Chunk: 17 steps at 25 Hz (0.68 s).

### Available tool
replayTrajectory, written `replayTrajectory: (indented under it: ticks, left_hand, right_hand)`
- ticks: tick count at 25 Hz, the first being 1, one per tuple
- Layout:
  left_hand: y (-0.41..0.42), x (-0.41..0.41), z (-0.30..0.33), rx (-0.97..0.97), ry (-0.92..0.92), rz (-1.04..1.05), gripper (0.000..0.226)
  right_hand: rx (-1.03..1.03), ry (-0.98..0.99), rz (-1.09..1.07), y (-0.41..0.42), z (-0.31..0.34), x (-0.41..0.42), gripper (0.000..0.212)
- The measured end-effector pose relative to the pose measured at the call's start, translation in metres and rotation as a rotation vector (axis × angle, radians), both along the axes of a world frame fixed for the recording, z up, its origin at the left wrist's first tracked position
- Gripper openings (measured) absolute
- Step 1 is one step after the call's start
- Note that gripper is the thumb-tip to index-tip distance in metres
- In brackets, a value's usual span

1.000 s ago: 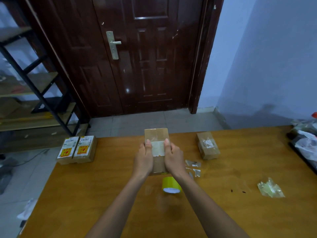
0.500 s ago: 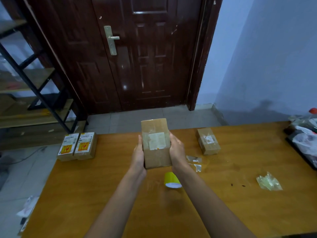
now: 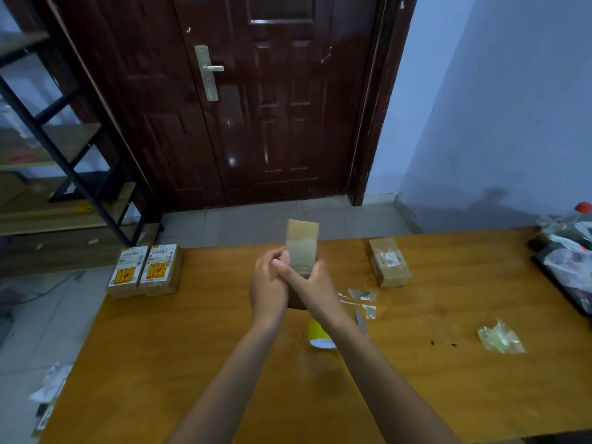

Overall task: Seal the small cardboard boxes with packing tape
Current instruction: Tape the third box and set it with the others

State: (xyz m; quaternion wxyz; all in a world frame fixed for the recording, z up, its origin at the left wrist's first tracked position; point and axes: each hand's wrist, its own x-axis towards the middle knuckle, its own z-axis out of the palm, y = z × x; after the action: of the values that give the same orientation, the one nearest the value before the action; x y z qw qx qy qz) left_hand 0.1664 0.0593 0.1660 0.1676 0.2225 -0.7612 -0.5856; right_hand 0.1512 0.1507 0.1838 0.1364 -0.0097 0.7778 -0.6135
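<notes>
Gripping upright box (image 3: 301,248), left hand (image 3: 267,288) beside, right hand (image 3: 312,288) across front

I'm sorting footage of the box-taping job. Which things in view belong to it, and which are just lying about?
Belongs to the job:
held box, in left hand and right hand
tape roll
box on the right
two labelled boxes

Lying about:
crumpled plastic
tape scraps
clutter at the table's right edge
shelf rack
</notes>
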Motion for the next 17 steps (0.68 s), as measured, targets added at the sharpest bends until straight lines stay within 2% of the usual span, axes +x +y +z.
replayTrajectory:
  ticks: [2, 5, 7, 9, 10, 13, 17]
  left_hand:
    - [0.003, 0.007, 0.008, 0.043, 0.024, -0.113, 0.025]
    - [-0.013, 0.004, 0.006, 0.161, 0.008, -0.067, 0.019]
    - [-0.020, -0.001, 0.008, 0.207, -0.106, -0.109, 0.044]
    - [-0.014, -0.006, 0.011, 0.333, -0.202, -0.204, 0.048]
    - [-0.010, -0.006, 0.012, 0.316, -0.197, -0.197, 0.045]
    - [-0.005, -0.010, 0.006, 0.128, -0.100, -0.096, 0.047]
    - [0.002, -0.011, 0.002, -0.077, -0.024, -0.074, 0.059]
  right_hand:
    - [-0.227, -0.142, -0.076, 0.008, -0.005, -0.011, 0.082]
    - [-0.401, -0.257, 0.017, 0.027, -0.013, -0.023, 0.059]
    - [-0.420, -0.262, 0.119, 0.028, -0.014, -0.024, 0.052]
    - [-0.345, -0.216, 0.066, 0.021, -0.012, -0.023, 0.047]
    - [-0.289, -0.189, 0.010, 0.019, -0.010, -0.023, 0.045]
    - [-0.091, -0.065, -0.034, 0.018, -0.004, -0.023, 0.048]
    - [0.264, 0.204, -0.068, 0.020, 0.003, -0.020, 0.045]
